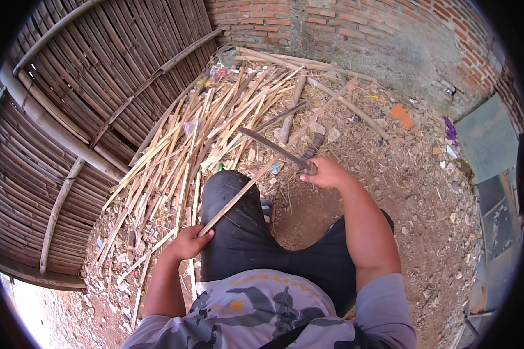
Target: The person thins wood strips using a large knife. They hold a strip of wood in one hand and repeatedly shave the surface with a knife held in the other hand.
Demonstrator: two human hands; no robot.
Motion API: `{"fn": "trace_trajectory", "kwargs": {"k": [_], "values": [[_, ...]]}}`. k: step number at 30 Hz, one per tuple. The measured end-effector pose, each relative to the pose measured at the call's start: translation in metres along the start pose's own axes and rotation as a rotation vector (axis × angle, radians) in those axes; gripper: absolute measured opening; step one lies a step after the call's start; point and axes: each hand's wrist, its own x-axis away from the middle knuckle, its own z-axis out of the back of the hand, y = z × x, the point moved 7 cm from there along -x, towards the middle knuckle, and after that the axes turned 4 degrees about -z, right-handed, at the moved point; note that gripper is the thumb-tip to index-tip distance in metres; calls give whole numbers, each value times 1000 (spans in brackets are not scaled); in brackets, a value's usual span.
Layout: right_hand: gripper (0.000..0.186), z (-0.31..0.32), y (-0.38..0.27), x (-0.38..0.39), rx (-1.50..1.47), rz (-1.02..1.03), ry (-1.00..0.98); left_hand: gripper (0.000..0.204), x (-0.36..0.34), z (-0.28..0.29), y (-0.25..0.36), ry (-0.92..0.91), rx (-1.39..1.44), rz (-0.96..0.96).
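Note:
My left hand (pixel 188 241) is closed around the near end of a long split bamboo strip (pixel 230 205). The strip slants over my left thigh and away to the far right. My right hand (pixel 327 173) grips the handle of a machete (pixel 268 142). Its dark blade points to the far left and crosses the strip; whether the two touch I cannot tell. A dark ribbed piece (pixel 315 145) stands just beyond my right fingers; its kind is unclear.
Many pale split bamboo strips (pixel 183 154) lie heaped at the left. Round poles (pixel 292 110) rest on the littered ground beyond. A bamboo-slat wall (pixel 93 75) rises on the left, a brick wall (pixel 355 35) at the back. Grey panels (pixel 488 139) lean at the right.

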Motion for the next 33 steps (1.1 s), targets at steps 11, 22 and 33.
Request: {"fn": "trace_trajectory", "kwargs": {"k": [11, 22, 33], "values": [[62, 2, 11, -2, -51, 9, 73, 44, 0, 0, 2, 2, -8, 0], [42, 14, -22, 12, 41, 48, 144, 46, 0, -1, -1, -5, -28, -9], [39, 21, -44, 31, 72, 115, 78, 47, -6, 3, 9, -47, -74, -47]]}}
